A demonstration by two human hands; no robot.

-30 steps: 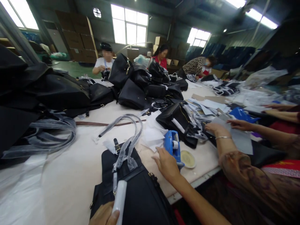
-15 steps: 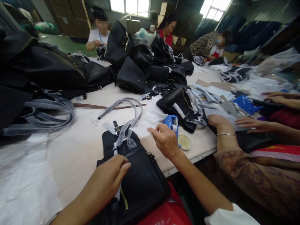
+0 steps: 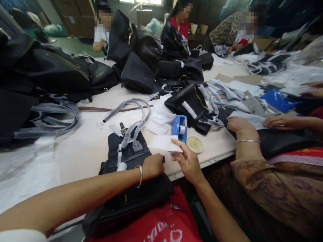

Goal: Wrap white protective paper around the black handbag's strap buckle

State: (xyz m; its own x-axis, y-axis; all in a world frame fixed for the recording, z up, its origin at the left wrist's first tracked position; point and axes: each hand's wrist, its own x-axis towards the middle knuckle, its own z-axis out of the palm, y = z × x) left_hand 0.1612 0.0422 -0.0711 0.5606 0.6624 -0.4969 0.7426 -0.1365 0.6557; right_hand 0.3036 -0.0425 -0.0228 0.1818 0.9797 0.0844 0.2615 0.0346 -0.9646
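Paper (image 3: 161, 143) is sticking out of the right hand (image 3: 188, 161), which is pinching it by one end while the other fingers are bending loosely. It is hanging just in front of a blue tape holder (image 3: 179, 125). A round dish (image 3: 194, 144) is sitting beside that. The left hand (image 3: 154, 165) is resting at the side of the black bag (image 3: 143, 196) with its fingers bent in, but its fingertips are hiding, so I cannot tell if it is gripping anything. The bag is lying over the near edge of the table (image 3: 80, 148), above a red apron (image 3: 164, 222).
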